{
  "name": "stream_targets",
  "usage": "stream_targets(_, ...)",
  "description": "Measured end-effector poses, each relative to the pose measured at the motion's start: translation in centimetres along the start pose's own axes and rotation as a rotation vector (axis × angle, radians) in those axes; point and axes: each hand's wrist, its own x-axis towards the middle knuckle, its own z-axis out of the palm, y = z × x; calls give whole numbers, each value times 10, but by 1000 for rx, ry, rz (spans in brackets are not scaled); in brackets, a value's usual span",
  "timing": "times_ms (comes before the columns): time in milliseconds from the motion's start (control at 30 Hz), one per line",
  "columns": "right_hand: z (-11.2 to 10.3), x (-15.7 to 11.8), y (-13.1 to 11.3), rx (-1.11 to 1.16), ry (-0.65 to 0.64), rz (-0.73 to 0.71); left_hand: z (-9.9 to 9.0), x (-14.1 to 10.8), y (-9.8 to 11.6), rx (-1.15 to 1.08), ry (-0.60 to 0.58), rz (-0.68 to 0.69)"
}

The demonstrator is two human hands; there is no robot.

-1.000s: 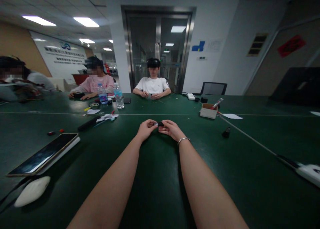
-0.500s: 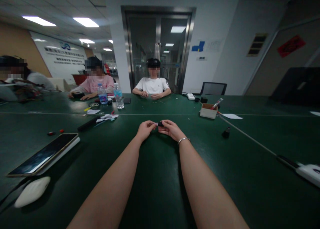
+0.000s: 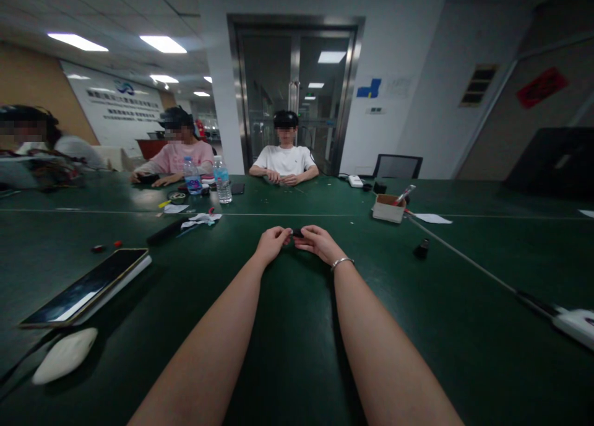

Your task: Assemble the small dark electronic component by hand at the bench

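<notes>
A dim office with lit ceiling panels has a glass double door (image 3: 269, 79) at the back, and a long dark green table (image 3: 297, 339) fills the foreground. Against half a second ago, the whole view sits slightly lower and further right. Across the table, a person in a white T-shirt (image 3: 284, 160) has brought their hands closer together. To that person's side stand two clear plastic bottles, one with a purple-blue label (image 3: 192, 177) and one with a light blue label (image 3: 223, 181); how full they are is hard to tell.

The left hand (image 3: 273, 244) and right hand (image 3: 321, 244) are near each other above the table, their fingertips closed on opposite ends of one thing. A smartphone (image 3: 88, 290) lies on a white slab at the left. Right of the hands, an open-topped box (image 3: 388, 213) holds a slim stick (image 3: 404, 194) leaning out over its rim. The held thing, a small black piece (image 3: 298, 233), spans the gap between the fingertips; its silvery left end shows less than a second ago.
</notes>
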Motion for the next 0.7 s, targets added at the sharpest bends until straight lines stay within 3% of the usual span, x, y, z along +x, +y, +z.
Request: stream_targets(700, -3, 2, 4, -34, 2, -63, 0, -3, 2, 132, 14, -19)
